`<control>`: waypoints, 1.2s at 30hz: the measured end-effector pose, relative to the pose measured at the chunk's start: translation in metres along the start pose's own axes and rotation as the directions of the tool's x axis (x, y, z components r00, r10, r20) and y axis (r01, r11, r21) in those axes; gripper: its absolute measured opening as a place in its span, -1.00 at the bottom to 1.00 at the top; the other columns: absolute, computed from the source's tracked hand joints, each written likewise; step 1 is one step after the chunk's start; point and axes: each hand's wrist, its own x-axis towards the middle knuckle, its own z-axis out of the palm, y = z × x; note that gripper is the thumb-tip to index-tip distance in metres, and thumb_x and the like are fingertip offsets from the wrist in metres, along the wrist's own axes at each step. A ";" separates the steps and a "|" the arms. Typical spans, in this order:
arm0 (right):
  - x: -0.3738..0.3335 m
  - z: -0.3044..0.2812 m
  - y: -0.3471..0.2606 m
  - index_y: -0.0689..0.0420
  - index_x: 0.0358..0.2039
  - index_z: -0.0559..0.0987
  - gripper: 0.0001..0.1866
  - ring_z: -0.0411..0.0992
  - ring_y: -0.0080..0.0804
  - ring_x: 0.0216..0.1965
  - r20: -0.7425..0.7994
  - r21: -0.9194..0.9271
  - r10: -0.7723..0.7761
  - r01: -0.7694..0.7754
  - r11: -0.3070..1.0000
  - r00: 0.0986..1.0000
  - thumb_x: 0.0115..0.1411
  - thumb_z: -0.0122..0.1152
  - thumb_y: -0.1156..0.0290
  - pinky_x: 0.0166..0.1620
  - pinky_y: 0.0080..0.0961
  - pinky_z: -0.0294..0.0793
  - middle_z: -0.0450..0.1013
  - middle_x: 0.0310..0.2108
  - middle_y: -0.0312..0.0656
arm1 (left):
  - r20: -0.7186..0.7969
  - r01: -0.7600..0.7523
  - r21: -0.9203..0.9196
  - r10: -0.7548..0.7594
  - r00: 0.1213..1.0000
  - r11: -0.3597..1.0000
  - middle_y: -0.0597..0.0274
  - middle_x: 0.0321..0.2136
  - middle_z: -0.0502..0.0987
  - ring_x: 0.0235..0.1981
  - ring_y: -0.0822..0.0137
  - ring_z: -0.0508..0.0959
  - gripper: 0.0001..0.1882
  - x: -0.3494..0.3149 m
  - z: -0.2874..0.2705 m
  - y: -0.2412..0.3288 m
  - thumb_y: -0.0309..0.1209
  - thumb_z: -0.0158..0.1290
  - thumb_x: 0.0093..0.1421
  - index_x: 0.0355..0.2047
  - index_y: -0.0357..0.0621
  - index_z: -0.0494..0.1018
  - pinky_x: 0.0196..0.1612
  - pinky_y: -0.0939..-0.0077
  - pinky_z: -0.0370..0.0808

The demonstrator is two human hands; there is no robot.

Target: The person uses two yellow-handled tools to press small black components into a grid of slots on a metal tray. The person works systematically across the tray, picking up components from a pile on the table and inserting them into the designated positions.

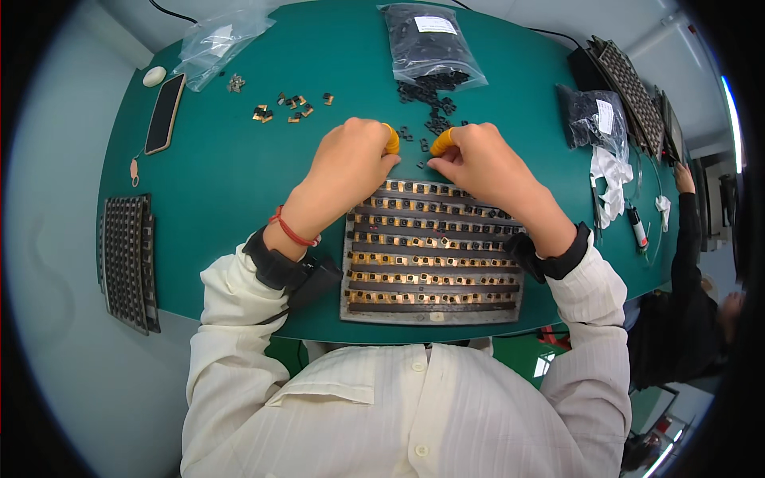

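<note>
My left hand [355, 157] and my right hand [478, 159] are over the far edge of a metal tray [433, 317]. Each has a yellow finger cot on its index finger. The fingers of both hands are curled in toward the thumbs; whatever they may pinch is too small to make out. Between the hands lie a few small black plastic parts [423, 145], trailing from a larger loose pile [420, 93] beyond. Rows of small gold-coloured pieces with black square parts [426, 279] fill the tray. My right forearm covers part of the tray's right side.
A clear bag of black parts [430, 44] lies at the back, another black-filled bag [594, 119] at right. Gold-and-black pieces [295, 105] are scattered at left, near a phone [166, 113]. Stacked trays [127, 263] stand far left. A co-worker's arm [687, 215] reaches in at right.
</note>
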 end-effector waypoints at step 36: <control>-0.112 0.020 -0.012 0.31 -0.44 0.58 -0.89 0.50 -0.05 -0.39 -0.035 0.016 0.092 -0.092 0.996 0.995 0.08 0.27 0.52 -0.29 -0.23 0.50 0.47 -0.43 -0.03 | 0.146 -0.465 0.164 0.445 0.884 0.870 0.17 -0.53 0.49 -0.44 0.15 0.50 -0.86 -0.073 0.025 0.038 -0.42 0.20 0.08 -0.53 -0.24 0.56 -0.21 0.30 0.42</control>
